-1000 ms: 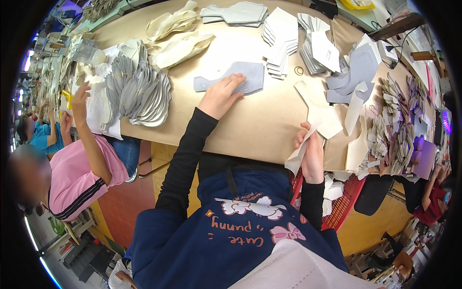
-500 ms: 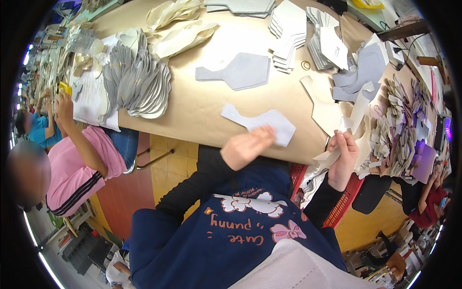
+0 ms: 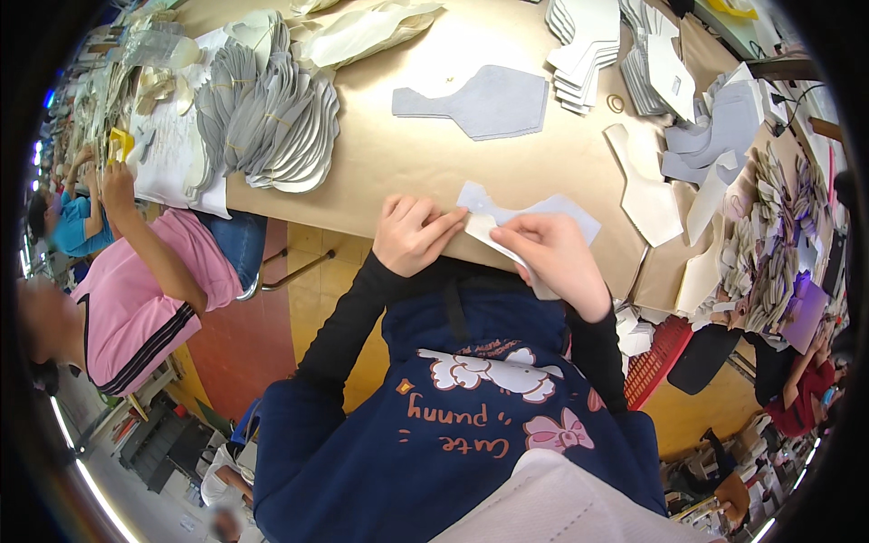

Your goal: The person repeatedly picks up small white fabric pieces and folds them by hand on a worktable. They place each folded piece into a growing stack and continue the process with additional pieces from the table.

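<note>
A light grey cut piece (image 3: 572, 210) with a narrow neck lies on the near edge of the table. Over it is a cream-white cut piece (image 3: 482, 228), its near end hanging down under my right hand. My right hand (image 3: 554, 258) pinches this white piece near its middle, between thumb and fingers. At the left end, my left hand (image 3: 412, 233) has its fingers drawn together, the fingertips on the corner of the white piece beside the grey neck. Farther back lies a small stack of darker grey pieces (image 3: 498, 101) of similar shape.
Bundled grey pieces (image 3: 262, 118) sit at the left, stacked white pieces (image 3: 584, 54) at the back right. Cream pieces (image 3: 647, 195) lie right of my hands. A red basket (image 3: 659, 357) stands below the table edge. A person in pink (image 3: 158, 299) sits at my left.
My right hand has brought a white piece from the right onto the grey piece. My left hand has moved off the grey piece to its left end. The view has shifted slightly.
</note>
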`<state>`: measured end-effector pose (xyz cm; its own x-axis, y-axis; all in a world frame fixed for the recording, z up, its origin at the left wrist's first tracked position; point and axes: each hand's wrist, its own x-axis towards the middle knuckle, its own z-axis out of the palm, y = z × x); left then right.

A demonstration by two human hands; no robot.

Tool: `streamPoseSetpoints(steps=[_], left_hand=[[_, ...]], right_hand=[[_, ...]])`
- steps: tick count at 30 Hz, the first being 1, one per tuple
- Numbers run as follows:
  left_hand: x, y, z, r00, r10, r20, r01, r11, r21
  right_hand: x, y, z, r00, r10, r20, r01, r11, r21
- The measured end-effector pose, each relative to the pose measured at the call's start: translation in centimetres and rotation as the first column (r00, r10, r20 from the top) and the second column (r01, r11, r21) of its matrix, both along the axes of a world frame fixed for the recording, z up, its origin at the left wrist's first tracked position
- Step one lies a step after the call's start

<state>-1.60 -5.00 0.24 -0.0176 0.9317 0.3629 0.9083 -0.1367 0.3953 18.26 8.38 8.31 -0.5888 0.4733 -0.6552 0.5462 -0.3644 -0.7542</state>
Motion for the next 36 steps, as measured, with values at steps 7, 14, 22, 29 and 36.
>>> streamPoseSetpoints(steps=[7, 14, 22, 29, 36], left_hand=[[-0.4, 0.0, -1.0, 1.000, -0.017, 0.008, 0.017, 0.999, 0.032], [-0.6, -0.1, -1.2, 1.000, -0.010, 0.013, 0.010, 0.998, 0.067], [-0.7, -0.1, -1.3, 1.000, -0.015, 0.008, 0.015, 0.998, 0.064], [-0.7, -0.1, -1.3, 0.998, -0.020, 0.055, 0.016, 0.998, 0.066], [-0.2, 0.3, -1.0, 0.990, 0.081, 0.114, -0.080, 0.997, -0.014]], right_hand=[[-2.8, 0.8, -3.9, 0.995, 0.068, 0.067, -0.072, 0.995, 0.064], [-3.4, 0.9, -4.7, 0.992, 0.066, 0.108, -0.070, 0.997, 0.040], [-3.3, 1.5, -4.9, 0.993, 0.054, 0.104, -0.052, 0.998, -0.024], [-3.5, 1.7, -4.6, 0.991, 0.052, 0.125, -0.050, 0.999, -0.022], [-3.6, 1.8, -4.4, 0.992, 0.041, 0.119, -0.039, 0.999, -0.014]])
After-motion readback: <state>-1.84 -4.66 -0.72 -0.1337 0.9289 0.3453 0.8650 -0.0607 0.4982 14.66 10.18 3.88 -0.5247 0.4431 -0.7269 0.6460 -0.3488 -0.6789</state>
